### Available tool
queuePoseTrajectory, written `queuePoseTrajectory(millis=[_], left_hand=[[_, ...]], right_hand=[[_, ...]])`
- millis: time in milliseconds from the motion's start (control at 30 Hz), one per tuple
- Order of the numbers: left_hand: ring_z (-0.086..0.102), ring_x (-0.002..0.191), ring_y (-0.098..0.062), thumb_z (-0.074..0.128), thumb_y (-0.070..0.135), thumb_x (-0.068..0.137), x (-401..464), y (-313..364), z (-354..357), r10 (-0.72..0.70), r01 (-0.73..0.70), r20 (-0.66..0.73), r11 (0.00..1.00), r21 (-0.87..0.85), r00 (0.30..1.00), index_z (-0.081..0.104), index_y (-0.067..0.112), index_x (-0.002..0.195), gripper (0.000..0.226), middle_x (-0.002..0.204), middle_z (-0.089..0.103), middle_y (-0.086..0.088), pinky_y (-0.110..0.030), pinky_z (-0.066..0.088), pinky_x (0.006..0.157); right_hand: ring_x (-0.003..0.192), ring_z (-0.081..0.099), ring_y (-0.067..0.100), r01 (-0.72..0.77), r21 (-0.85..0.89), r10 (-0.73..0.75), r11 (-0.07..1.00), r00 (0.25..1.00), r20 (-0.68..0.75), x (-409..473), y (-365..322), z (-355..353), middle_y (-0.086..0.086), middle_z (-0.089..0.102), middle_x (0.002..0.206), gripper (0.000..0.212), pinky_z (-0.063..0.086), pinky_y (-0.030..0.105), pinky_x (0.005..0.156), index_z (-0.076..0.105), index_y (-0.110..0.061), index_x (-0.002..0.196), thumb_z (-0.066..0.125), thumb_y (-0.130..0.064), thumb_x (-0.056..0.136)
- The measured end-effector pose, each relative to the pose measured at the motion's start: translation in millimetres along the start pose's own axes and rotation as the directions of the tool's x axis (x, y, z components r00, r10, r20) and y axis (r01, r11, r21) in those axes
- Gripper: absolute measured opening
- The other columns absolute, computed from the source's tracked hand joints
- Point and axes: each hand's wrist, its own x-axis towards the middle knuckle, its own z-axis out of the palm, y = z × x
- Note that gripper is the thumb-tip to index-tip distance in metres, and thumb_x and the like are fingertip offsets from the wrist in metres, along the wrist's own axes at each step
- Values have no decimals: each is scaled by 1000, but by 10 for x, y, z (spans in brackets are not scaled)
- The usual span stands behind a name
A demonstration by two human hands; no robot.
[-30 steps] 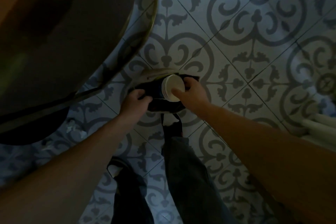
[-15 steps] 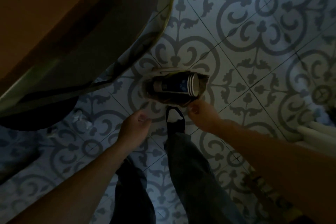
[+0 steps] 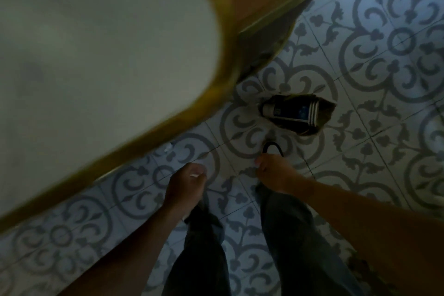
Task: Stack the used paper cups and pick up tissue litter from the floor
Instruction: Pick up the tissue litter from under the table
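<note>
A stack of dark paper cups [image 3: 290, 113] with white striped rims lies on its side on a dark crumpled bag [image 3: 324, 113] on the patterned floor. My left hand [image 3: 186, 185] hangs loosely curled, empty, low and left of the cups. My right hand [image 3: 276, 172] is also empty and loosely curled, a short way below the cups and apart from them. A small white scrap of tissue [image 3: 168, 149] lies on the floor close to the table edge, up and left of my left hand.
A round table [image 3: 168, 125] with a gold rim fills the upper left and overhangs the floor. My legs in dark trousers [image 3: 286, 235] stand below the hands, with a black sandal strap [image 3: 271, 148] just under the bag. Patterned tiles [image 3: 384, 79] spread to the right.
Both hands have let go of the cup stack and drawn back toward me. The stack now lies on the bag. My view has risen, so the table top shows.
</note>
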Motion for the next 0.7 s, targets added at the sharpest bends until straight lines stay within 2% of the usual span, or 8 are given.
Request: queuePoseTrajectory(millis=[133,233,300,400,467,567,700], left_hand=[[57,91,-8,58,27,89,-205,-434,-331,11,-11,-77,1000,6,997,61,29,105,16,102,62,10,-16,41,66],[59,88,-9,58,28,89,-339,-800,-564,-1,-1,-143,1000,-16,990,61,28,101,12,103,65,7,-17,40,65],[56,86,-7,57,26,89,-427,-1085,-717,-38,35,-195,999,-20,980,62,27,102,13,107,66,4,-20,39,70],[55,86,-6,56,29,89,-534,-1494,-874,-111,94,-244,992,-80,963,64,24,108,21,113,67,4,-19,39,71],[60,93,-10,55,28,89,-609,-1743,-949,-132,108,-260,989,-102,956,64,22,111,24,116,66,2,-22,42,73],[59,93,-13,54,26,90,-698,-2023,-994,-148,114,-285,985,-133,947,63,20,110,23,115,66,-2,-25,44,72],[57,96,-9,54,24,92,-720,-2295,-949,-168,117,-303,977,-180,938,60,20,116,25,120,65,-2,-20,42,72]], right_hand=[[97,56,15,89,-59,-86,994,995,41,-92,-562,277,6,61,119,31,43,25,80,55,-19,120,53,-31,91],[100,60,20,153,-137,-144,979,987,75,-157,-971,477,8,63,114,30,51,34,86,55,-14,119,51,-28,92],[99,61,20,188,-200,-170,962,980,102,-192,-1247,650,8,64,111,27,53,38,89,56,-14,117,50,-27,94],[100,61,20,228,-291,-204,929,973,109,-212,-1589,909,8,63,112,26,53,39,89,55,-15,118,50,-26,95],[102,61,20,242,-318,-213,917,969,122,-180,-1766,1116,8,64,115,27,52,39,91,56,-15,120,51,-25,95],[102,61,16,242,-354,-219,903,970,104,-99,-1929,1375,4,65,116,26,52,34,88,57,-18,118,55,-25,93],[97,60,10,280,-400,-254,873,960,117,60,-2053,1676,-1,64,115,28,43,22,74,57,-23,119,56,-29,91]])
